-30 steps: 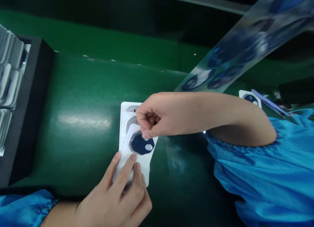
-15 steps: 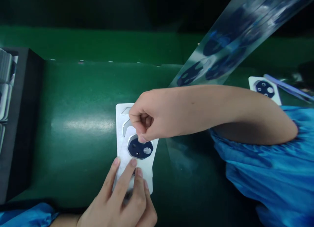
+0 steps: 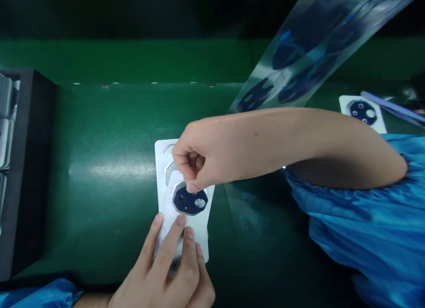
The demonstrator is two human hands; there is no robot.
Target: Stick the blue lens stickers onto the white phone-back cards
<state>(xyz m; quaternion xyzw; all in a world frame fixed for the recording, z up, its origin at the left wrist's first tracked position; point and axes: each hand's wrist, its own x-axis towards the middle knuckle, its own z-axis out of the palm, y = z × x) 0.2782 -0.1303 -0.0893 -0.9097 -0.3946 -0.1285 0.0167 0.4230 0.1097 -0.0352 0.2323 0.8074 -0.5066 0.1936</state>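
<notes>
A white rounded panel (image 3: 195,250), which looks like a phone back cover, lies on the green surface; another white panel (image 3: 160,166) is partly beneath it. On the upper panel is a dark blue octagonal piece (image 3: 187,198) with round holes, framed by a silvery rim. My right hand (image 3: 195,155) is closed in a pinch, thumb and index tips touching the piece's upper edge. Whatever lies between those tips is hidden. My left hand (image 3: 172,263) holds the lower part of the panel down with fingers extended and slightly apart.
A clear strip (image 3: 259,93) bearing dark blue octagonal pieces slants to the upper right, behind my right forearm. At right lie another white panel (image 3: 345,103) with a dark blue piece and purple tweezers (image 3: 381,102). A black box (image 3: 29,175) of panels stands at left.
The view has shifted slightly. Both hands keep almost the same place on the panel and the piece; my right forearm sits a little higher in the picture.
</notes>
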